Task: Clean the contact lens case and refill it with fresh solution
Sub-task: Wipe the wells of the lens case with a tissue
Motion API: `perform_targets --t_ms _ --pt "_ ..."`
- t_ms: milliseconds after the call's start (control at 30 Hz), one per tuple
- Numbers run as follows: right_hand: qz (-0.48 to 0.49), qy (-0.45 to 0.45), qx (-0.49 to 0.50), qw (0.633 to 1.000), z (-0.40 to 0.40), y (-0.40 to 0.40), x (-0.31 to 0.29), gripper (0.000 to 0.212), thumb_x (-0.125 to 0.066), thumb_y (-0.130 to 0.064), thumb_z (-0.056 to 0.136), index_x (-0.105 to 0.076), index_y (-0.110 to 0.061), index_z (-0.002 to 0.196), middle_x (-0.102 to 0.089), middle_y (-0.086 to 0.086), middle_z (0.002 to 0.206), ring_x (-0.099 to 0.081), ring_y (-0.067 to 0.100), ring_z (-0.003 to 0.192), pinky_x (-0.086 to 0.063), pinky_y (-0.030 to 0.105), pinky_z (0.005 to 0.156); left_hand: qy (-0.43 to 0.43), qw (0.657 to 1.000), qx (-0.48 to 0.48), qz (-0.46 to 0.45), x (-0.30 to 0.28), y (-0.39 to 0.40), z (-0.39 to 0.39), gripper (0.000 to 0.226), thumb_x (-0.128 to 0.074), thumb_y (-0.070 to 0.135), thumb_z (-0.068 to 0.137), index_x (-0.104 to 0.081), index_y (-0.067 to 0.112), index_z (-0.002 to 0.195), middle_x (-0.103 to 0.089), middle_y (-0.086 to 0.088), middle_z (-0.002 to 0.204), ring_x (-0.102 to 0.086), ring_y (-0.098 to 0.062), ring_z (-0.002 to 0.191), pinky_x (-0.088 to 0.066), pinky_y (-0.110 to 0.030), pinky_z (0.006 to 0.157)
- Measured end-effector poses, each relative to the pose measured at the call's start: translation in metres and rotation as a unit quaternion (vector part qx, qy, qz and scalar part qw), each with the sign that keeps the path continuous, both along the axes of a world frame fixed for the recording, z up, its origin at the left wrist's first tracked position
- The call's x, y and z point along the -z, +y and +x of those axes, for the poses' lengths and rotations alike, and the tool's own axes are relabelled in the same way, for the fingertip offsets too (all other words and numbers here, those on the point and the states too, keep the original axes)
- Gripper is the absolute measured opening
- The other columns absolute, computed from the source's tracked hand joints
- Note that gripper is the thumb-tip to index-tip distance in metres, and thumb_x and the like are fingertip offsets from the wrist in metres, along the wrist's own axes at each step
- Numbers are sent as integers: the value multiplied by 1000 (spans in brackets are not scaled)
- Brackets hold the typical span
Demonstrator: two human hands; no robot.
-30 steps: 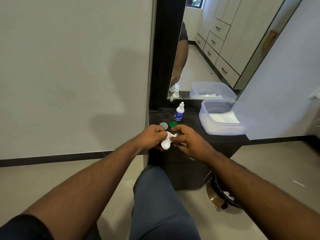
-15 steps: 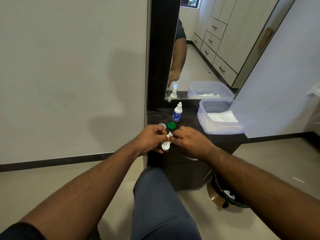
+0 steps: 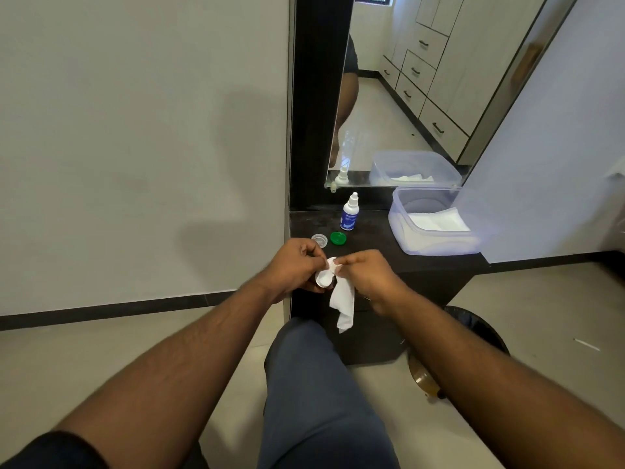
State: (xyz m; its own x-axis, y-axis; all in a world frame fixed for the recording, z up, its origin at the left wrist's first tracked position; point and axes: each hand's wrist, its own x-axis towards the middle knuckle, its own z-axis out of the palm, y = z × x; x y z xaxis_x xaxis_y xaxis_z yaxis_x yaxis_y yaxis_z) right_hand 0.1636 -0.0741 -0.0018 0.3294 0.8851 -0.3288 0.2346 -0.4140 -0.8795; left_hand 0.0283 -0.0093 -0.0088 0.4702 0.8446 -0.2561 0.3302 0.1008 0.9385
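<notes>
Head view: left hand [image 3: 293, 265] holds case [image 3: 324, 278], right hand [image 3: 367, 276] pinches tissue [image 3: 343, 304]

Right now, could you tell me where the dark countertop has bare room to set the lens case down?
Bare countertop lies between the green cap and the plastic tub, in front of the solution bottle. The left corner is crowded with both caps, the clear cap included.

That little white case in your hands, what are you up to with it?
A person is wiping out a contact lens case. The left hand grips the case while the right hand pinches a white tissue against it, its loose end hanging down. On the dark countertop behind sit a clear cap and a green cap, both off, with the solution bottle upright beyond them. Refilling has not started.
</notes>
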Motion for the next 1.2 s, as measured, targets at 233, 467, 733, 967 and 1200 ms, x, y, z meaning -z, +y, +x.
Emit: perform_targets --t_ms 233,467,733,967,1200 --pt "127 -286 -107 944 5 -18 24 31 -55 -11 93 -61 -12 123 -64 8 111 -59 18 98 -47 29 83 10 1000 13 -23 -5 1 1 5 -62 2 88 -66 0 91 -70 -12 80 -73 -21 63 -59 -30 53" --pt "118 -663 -307 672 5 -19 0 42 -53 -20 93 -45 -13 133 -53 10 122 -50 26 109 -43 37 86 10 998 -6 -64 -1 0 2 6 -62 5 87 -66 2 90 -72 -16 79 -74 -26 68 -58 -34 57" --pt "91 -242 -179 949 17 -7 19 33 -55 -6 92 -59 -8 125 -54 -2 101 -51 8 95 -35 19 83 8 995 -26 -96 -2 3 4 5 -63 5 87 -66 2 89 -74 -17 77 -74 -28 68 -58 -37 61" --pt "70 -426 -291 854 31 1 2 36 -52 -12 92 -61 -19 125 -57 2 101 -56 18 95 -41 26 81 19 996 -16 -85 -1 3 4 6 -65 5 86 -68 2 90 -73 -17 80 -73 -26 66 -58 -34 57" --pt "59 -272 -276 920 32 3 -6 32 -54 -2 90 -64 -9 120 -66 6 116 -50 -7 79 -35 16 82 16 996 -26 -86 3 5 5 5 -67 6 85 -70 3 88 -74 -16 82 -74 -26 68 -59 -35 59"
